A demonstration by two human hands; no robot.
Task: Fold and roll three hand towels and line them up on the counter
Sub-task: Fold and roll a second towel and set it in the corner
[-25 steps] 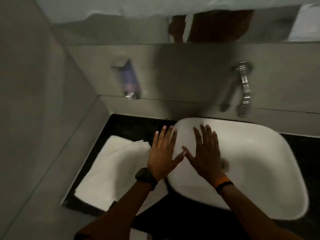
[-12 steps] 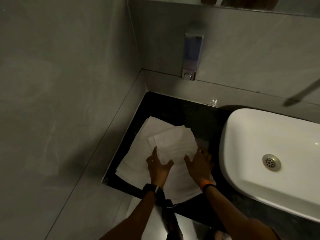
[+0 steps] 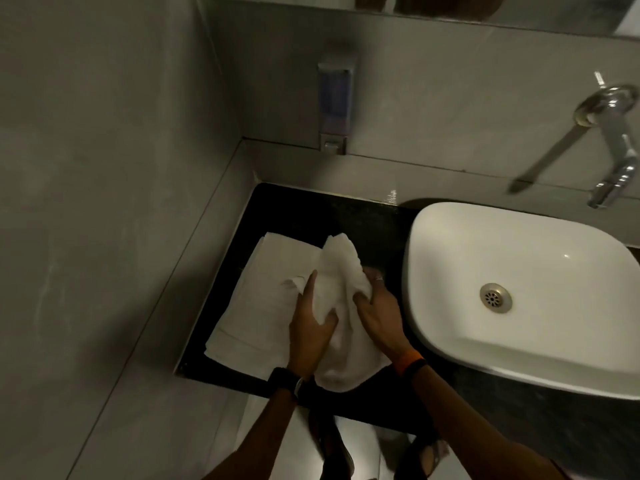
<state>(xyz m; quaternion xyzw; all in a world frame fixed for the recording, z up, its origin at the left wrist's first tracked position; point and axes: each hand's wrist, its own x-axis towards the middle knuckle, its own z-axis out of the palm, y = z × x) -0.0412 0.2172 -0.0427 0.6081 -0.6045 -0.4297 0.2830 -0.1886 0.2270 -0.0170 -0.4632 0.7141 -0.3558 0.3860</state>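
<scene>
White towel (image 3: 341,271) is bunched in both our hands, left (image 3: 310,332) and right (image 3: 379,315) clamped on it, lifting it off the stack (image 3: 263,292) to fold.

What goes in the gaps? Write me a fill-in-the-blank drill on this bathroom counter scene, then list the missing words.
1. Both hands, left hand and right hand, grip a crumpled ____ towel.
2. The flat towels lie on the ____ counter.
3. The basin sits to the ____ of the towels.
4. The soap dispenser is mounted on the ____.

Missing words: white; black; right; wall
</scene>
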